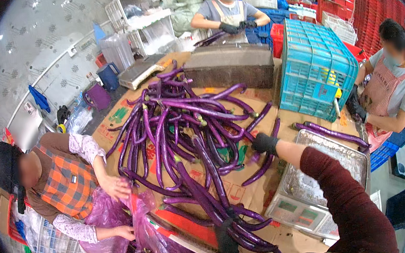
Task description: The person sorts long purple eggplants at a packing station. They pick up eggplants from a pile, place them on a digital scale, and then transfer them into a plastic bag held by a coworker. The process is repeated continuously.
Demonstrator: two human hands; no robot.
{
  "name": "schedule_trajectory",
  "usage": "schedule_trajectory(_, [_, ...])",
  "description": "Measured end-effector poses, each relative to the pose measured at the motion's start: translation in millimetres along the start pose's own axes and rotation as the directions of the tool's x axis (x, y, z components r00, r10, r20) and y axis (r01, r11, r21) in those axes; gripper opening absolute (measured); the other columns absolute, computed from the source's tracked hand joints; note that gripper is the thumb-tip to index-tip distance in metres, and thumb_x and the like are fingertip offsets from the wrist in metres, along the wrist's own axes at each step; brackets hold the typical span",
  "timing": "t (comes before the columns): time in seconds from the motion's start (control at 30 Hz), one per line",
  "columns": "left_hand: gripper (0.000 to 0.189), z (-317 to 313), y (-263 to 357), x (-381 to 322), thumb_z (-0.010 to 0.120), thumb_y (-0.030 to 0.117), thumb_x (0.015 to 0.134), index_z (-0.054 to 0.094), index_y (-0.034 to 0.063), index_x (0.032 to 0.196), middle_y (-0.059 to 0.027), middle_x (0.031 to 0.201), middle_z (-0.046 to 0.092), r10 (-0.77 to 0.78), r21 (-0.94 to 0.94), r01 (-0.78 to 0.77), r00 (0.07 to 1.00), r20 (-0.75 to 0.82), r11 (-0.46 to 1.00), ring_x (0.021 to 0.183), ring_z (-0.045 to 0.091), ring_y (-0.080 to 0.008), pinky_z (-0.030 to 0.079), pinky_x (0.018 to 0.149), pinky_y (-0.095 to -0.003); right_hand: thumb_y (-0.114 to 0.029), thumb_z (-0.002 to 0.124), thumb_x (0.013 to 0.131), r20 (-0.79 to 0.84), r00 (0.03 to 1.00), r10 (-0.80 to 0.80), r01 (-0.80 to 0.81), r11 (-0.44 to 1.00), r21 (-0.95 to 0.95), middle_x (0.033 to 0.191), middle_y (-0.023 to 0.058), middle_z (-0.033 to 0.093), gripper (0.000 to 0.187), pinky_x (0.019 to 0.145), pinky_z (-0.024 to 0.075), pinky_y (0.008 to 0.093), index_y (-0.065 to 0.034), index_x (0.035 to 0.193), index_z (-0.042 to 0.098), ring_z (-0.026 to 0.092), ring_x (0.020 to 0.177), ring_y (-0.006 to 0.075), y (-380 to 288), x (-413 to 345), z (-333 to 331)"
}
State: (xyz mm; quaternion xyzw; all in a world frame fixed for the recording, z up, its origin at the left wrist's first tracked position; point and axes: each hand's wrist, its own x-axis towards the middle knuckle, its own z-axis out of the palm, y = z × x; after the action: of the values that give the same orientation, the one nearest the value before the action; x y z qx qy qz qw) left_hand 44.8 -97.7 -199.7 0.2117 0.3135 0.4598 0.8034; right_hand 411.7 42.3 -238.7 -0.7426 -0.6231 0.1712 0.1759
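Observation:
My left hand, in a black glove, grips a bunch of long purple eggplants near the table's front edge. My right hand, also gloved in black, is at an eggplant on the right side of the pile; its fingers are partly hidden, so its hold cannot be told. The large eggplant pile lies across flattened cardboard that covers the table. A single curved eggplant lies just below my right hand.
A digital scale with a metal tray stands at right, behind it a blue plastic crate. A co-worker at left handles a purple plastic bag. Two more co-workers stand at the far side and at right. Another scale sits at the back left.

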Motion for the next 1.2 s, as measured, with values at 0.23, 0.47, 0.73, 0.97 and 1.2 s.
schedule_trajectory(0.23, [0.025, -15.7, -1.6, -1.2, 0.053, 0.022, 0.085, 0.058, 0.0017, 0.099, -0.0081, 0.083, 0.062, -0.117, -0.002, 0.117, 0.993, 0.022, 0.993, 0.075, 0.061, -0.0214, 0.053, 0.069, -0.0340, -0.018, 0.061, 0.080, -0.449, 0.872, -0.194, 0.266, 0.958, 0.103, 0.085, 0.0189, 0.064, 0.022, 0.066, 0.0486, 0.0415, -0.0061, 0.098, 0.062, 0.062, 0.079, 0.0341, -113.6, -81.9, -145.3])
schedule_trajectory(0.47, [0.028, 43.1, 12.7, -39.8, 0.055, 0.010, 0.084, 0.054, 0.0017, 0.111, -0.0068, 0.091, 0.059, -0.063, -0.071, 0.073, 0.990, 0.125, 0.995, 0.083, 0.060, -0.0173, 0.052, 0.071, -0.0303, -0.008, 0.061, 0.082, -0.427, 0.903, 0.044, 0.016, 0.991, 0.135, 0.099, 0.0186, 0.058, 0.044, 0.078, 0.0475, 0.0387, -0.0092, 0.124, 0.051, 0.060, 0.090, 0.0350, -216.0, -302.9, -159.0])
schedule_trajectory(0.73, [0.029, 135.3, -10.7, -80.7, 0.060, 0.011, 0.085, 0.055, -0.0005, 0.111, -0.0036, 0.102, 0.058, -0.051, 0.034, 0.044, 0.965, 0.256, 0.998, 0.095, 0.055, -0.0130, 0.044, 0.084, -0.0296, -0.017, 0.065, 0.085, 0.184, 0.919, 0.349, -0.290, 0.282, 0.914, 0.124, 0.0103, 0.053, 0.063, 0.091, 0.0444, 0.0306, -0.0051, 0.139, 0.034, 0.055, 0.107, 0.0179, -208.6, -412.8, -109.5])
schedule_trajectory(0.97, [0.045, 218.9, -98.3, -76.7, 0.066, 0.010, 0.082, 0.046, 0.0036, 0.122, -0.0039, 0.112, 0.054, -0.053, -0.075, 0.076, 0.960, 0.275, 0.994, 0.099, 0.053, -0.0154, 0.042, 0.089, -0.0301, 0.003, 0.067, 0.076, -0.527, 0.758, 0.384, -0.095, 0.865, 0.493, 0.134, 0.0101, 0.045, 0.071, 0.087, 0.0457, 0.0274, -0.0068, 0.139, 0.036, 0.049, 0.108, 0.0139, -156.8, -464.8, -141.6])
schedule_trajectory(1.2, [0.053, 220.7, -181.0, -67.5, 0.065, 0.024, 0.083, 0.040, 0.0167, 0.129, -0.0017, 0.127, 0.046, -0.296, 0.093, 0.282, 0.878, 0.376, 0.955, 0.110, 0.045, -0.0158, 0.038, 0.091, -0.0357, -0.009, 0.061, 0.085, -0.287, 0.590, 0.754, -0.228, 0.497, 0.837, 0.100, 0.0069, 0.063, 0.038, 0.075, 0.0481, 0.0262, 0.0014, 0.121, 0.055, 0.057, 0.084, 0.0114, -32.6, -476.5, -142.4])
